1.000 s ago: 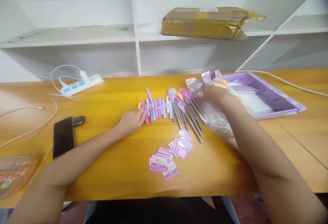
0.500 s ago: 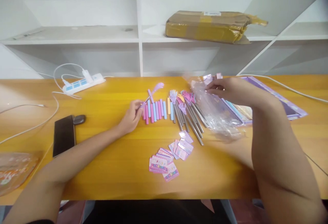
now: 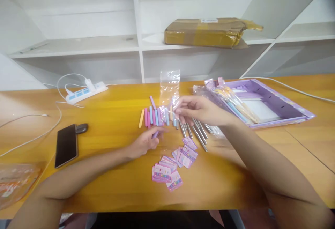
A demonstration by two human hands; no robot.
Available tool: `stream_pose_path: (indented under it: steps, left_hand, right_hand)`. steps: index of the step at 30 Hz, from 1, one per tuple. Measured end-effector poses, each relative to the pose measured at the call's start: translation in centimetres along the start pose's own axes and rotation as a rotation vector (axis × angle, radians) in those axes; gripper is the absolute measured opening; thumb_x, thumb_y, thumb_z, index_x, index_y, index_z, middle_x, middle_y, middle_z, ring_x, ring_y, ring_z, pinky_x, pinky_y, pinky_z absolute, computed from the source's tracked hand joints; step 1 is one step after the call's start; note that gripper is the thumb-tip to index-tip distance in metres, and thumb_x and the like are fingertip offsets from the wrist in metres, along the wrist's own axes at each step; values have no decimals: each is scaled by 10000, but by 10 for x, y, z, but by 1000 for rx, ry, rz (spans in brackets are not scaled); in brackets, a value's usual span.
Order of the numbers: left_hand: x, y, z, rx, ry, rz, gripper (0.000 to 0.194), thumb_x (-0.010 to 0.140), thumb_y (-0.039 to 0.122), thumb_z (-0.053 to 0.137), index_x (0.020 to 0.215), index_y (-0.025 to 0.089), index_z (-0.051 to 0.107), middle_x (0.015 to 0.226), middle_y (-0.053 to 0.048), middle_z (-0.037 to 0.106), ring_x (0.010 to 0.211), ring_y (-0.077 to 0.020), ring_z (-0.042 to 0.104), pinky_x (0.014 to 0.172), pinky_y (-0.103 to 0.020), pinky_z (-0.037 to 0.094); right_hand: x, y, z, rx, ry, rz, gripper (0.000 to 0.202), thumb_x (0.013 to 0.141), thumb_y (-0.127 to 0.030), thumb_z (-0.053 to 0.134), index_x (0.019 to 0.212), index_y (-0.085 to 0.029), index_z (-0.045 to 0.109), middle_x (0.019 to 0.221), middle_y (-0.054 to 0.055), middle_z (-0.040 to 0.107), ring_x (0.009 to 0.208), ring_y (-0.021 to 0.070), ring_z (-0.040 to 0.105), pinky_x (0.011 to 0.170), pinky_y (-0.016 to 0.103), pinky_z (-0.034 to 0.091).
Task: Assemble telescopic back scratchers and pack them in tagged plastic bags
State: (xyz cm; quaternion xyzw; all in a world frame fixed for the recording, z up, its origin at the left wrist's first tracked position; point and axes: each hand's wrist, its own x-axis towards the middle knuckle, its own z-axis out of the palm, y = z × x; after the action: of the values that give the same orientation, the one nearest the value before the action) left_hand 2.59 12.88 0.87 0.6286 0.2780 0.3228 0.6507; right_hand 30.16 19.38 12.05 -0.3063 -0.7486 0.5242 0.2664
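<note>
My left hand point(image 3: 145, 141) is closed on a purple handle point(image 3: 155, 134), just in front of a row of coloured sticks point(image 3: 149, 117). Pinched in my right hand point(image 3: 196, 110) is a clear plastic bag point(image 3: 170, 86), which hangs upright over the right part of the row. Metal rods point(image 3: 200, 134) lie under and beside my right hand; their upper ends are hidden by it. Small pink and purple cards point(image 3: 162, 171) rest in two loose groups nearer the table's front edge.
A purple tray-like box point(image 3: 285, 112) lies at the right, with bagged sticks point(image 3: 235, 105) across its left side. On the left are a phone point(image 3: 66, 145), a black object point(image 3: 81, 128) and a power strip point(image 3: 86, 92). A taped carton point(image 3: 204, 33) sits on the shelf.
My right hand has moved left from the plastic wrap, now with a clear bag. My left hand has come nearer with the purple handle. A yellow stick now lies at the row's left end.
</note>
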Motion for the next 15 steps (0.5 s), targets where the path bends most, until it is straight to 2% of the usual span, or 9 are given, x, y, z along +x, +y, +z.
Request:
stream_pose_path:
  steps: [3, 5, 6, 8, 11, 13, 15]
  left_hand:
    - [-1, 0, 6, 6, 43, -49, 602, 929, 707, 743, 1218, 179, 753, 841, -4, 559, 654, -105, 432, 600, -245, 377]
    - [0, 1, 7, 41, 127, -50, 534, 954, 685, 725, 1064, 164, 777, 741, 22, 531, 588, -93, 417, 576, -246, 354]
    - [0, 3, 7, 69, 159, -37, 533, 961, 687, 713, 1012, 162, 783, 723, 22, 535, 572, -91, 417, 569, -250, 346]
    - [1, 6, 6, 146, 188, 12, 529, 963, 685, 710, 962, 163, 802, 739, 1, 587, 585, -100, 442, 585, -259, 363]
    - [1, 12, 7, 266, 165, 69, 493, 967, 654, 724, 918, 174, 824, 784, -34, 668, 668, -132, 519, 684, -280, 439]
    - [0, 13, 9, 288, 123, 61, 479, 966, 645, 730, 907, 181, 830, 795, -47, 700, 721, -159, 575, 743, -298, 477]
    - [-1, 14, 12, 282, 99, 52, 475, 967, 645, 729, 909, 186, 832, 820, -60, 724, 779, -187, 622, 803, -323, 508]
  right_hand:
    - [5, 10, 18, -102, 119, -79, 245, 1036, -433, 696, 974, -198, 673, 774, -9, 737, 629, 106, 643, 548, 226, 488]
    - [6, 16, 24, -200, 214, -151, 330, 1067, -452, 636, 861, -195, 665, 730, -8, 715, 615, 109, 628, 589, 236, 494]
    - [7, 19, 26, -227, 218, -156, 391, 1090, -458, 584, 806, -196, 648, 697, -9, 696, 592, 110, 615, 594, 239, 491]
    - [9, 26, 29, -245, 146, -107, 404, 1103, -439, 528, 806, -194, 648, 696, -6, 684, 592, 119, 615, 609, 244, 496]
    - [17, 37, 41, -199, 40, -94, 244, 1038, -413, 625, 1032, -178, 693, 906, 32, 749, 779, 157, 685, 741, 280, 553]
    - [22, 45, 52, -77, 2, -140, 301, 1023, -464, 648, 1097, -176, 692, 1023, 62, 758, 905, 184, 704, 833, 318, 573]
    - [26, 53, 63, 55, -15, -151, 384, 1034, -556, 623, 1025, -178, 689, 1005, 65, 745, 939, 197, 702, 882, 343, 574]
